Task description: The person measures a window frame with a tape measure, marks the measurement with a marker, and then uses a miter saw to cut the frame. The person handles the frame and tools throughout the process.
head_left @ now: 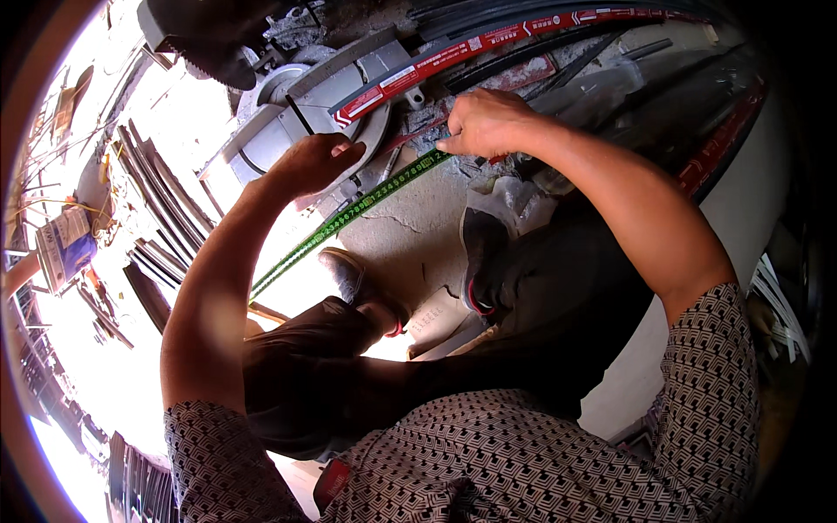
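Observation:
My right hand (484, 124) is closed on the upper end of a green tape measure (370, 199) with pale markings. From there the blade runs slantwise down to the left, above the floor and my shoe. At the edge of a grey metal saw base (261, 144) my left hand (321, 164) has its fingers curled. Whether anything sits inside that hand is hidden. Between and beyond my hands lies a long bar with a red printed strip (418, 71), its near end over the saw base.
The dark saw head (205, 39) stands at the top left. Dark bars (161, 174) are stacked on the left, in strong glare. A blue and white package (65, 248) is at the far left. Plastic-covered lengths (610, 96) lie at the upper right. My shoes (344, 272) rest on the floor.

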Demonstrator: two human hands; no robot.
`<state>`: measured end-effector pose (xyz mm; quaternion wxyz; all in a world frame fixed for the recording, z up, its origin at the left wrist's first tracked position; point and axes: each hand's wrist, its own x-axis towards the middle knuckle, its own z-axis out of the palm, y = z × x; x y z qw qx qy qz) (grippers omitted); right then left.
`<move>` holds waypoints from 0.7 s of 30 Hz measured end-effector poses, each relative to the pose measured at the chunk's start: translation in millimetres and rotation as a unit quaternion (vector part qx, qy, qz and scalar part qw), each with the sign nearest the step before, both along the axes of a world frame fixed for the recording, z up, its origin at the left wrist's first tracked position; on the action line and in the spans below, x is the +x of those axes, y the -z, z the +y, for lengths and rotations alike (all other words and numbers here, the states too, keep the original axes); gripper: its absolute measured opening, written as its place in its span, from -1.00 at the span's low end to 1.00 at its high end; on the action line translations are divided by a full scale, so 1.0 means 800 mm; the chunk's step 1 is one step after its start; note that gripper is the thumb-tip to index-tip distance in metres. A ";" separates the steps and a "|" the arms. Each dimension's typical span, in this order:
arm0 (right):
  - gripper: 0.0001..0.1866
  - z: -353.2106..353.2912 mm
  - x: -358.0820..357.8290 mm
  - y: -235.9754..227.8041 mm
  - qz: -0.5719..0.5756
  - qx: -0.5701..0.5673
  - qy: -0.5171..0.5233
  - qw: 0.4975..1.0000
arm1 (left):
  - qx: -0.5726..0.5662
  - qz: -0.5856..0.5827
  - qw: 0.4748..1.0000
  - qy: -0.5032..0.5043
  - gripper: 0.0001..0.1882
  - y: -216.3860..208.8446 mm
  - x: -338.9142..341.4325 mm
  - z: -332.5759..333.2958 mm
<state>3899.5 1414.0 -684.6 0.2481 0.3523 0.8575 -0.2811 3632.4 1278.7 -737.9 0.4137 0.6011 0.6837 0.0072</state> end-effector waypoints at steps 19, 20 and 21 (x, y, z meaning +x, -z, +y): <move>-0.54 -0.011 -0.056 0.016 0.020 0.010 -0.036 0.999 | -0.143 -0.170 0.971 -0.085 -0.59 0.001 -0.065 -0.160; -0.54 -0.012 -0.059 0.014 0.013 0.012 -0.035 0.999 | -0.128 -0.176 0.971 -0.098 -0.63 0.007 -0.065 -0.164; -0.54 -0.013 -0.060 0.016 0.019 0.015 -0.036 0.999 | -0.126 -0.177 0.971 -0.101 -0.63 0.010 -0.067 -0.167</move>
